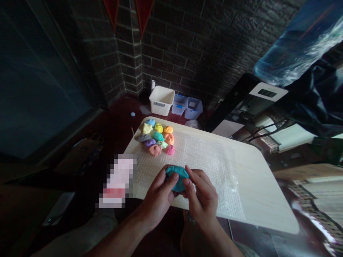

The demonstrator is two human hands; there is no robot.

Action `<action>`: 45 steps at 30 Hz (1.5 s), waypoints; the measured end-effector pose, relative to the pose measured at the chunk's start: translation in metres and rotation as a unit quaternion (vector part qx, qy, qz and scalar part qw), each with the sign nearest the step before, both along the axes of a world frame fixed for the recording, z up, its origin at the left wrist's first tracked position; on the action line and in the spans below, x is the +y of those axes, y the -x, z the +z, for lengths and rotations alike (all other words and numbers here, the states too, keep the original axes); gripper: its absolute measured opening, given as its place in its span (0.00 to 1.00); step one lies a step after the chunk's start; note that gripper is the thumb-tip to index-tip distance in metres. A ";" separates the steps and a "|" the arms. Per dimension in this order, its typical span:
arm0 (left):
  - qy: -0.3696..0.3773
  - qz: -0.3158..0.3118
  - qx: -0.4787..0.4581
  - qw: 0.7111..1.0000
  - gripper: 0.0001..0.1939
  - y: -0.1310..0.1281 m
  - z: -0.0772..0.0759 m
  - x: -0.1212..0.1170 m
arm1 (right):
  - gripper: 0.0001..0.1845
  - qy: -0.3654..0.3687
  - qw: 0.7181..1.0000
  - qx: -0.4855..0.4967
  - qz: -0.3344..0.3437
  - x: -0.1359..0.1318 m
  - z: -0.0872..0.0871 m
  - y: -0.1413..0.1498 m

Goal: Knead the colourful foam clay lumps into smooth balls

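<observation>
A flattened teal lump of modelling clay (178, 181) is held between both hands above the near edge of the table. My left hand (162, 189) grips its left side, the thumb pressed on top. On the right side, my right hand (202, 191) pinches the rim with thumb and fingers. Beyond the hands, several coloured clay lumps lie in a cluster on bubble wrap (211, 167), among them a pink lump (170, 150), a brownish-red lump (155, 150), an orange lump (169, 139) and a green lump (158, 136).
The pale wooden table (262, 192) extends to the right. On the floor behind it stand a white bin (162, 98) and two clear plastic boxes, one of them a box (193, 109) nearest the water dispenser (241, 103). A pixelated patch covers the table's left edge.
</observation>
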State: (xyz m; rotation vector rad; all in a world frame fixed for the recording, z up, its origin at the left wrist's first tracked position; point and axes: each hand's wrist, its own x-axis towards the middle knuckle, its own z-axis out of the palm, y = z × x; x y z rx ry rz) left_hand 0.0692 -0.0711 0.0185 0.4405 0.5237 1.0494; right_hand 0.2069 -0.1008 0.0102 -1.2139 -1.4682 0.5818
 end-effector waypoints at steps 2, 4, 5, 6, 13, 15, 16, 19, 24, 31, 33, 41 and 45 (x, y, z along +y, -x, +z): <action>0.009 0.009 0.006 1.000 0.11 0.000 0.001 0.000 | 0.26 -0.018 1.000 -0.011 -0.022 -0.001 -0.001 0.001; 0.010 0.014 0.017 1.000 0.12 0.000 0.001 -0.001 | 0.27 -0.035 0.998 -0.023 -0.042 -0.002 0.000 0.001; 0.005 0.013 0.025 1.000 0.12 0.000 0.001 -0.002 | 0.26 -0.040 0.998 -0.024 -0.045 -0.002 0.001 0.001; -0.004 0.010 0.035 0.999 0.12 0.000 0.000 -0.003 | 0.25 -0.038 0.998 -0.018 -0.044 -0.002 0.003 0.002; -0.016 0.069 0.122 0.990 0.14 0.000 -0.005 -0.003 | 0.16 0.003 1.000 0.026 -0.006 -0.004 0.006 0.010; -0.012 0.053 0.095 0.994 0.15 0.000 -0.002 0.000 | 0.12 0.026 0.997 0.074 -0.002 -0.001 0.009 0.010; -0.014 0.038 0.080 0.996 0.14 0.000 -0.001 0.001 | 0.10 0.045 0.992 0.119 -0.001 0.001 0.010 0.009; -0.015 0.020 0.063 0.998 0.15 0.000 0.003 0.004 | 0.11 0.138 0.959 0.245 0.040 0.008 0.016 0.003; -0.001 -0.002 0.118 0.993 0.18 0.000 0.002 0.002 | 0.25 0.244 0.947 0.146 0.151 0.010 0.022 -0.010; -0.002 -0.032 0.096 0.995 0.19 0.004 0.001 0.002 | 0.21 0.229 0.920 0.250 0.199 0.010 0.014 -0.001; 0.001 -0.037 0.091 0.995 0.20 0.004 0.001 0.002 | 0.21 0.228 0.915 0.264 0.201 0.011 0.015 0.000; 0.003 -0.069 0.034 0.997 0.17 0.007 0.001 0.004 | 0.17 0.249 0.899 0.272 0.235 0.009 0.021 -0.009; 0.005 -0.065 0.053 0.996 0.20 0.009 0.001 0.003 | 0.16 0.250 0.900 0.259 0.244 0.011 0.023 -0.011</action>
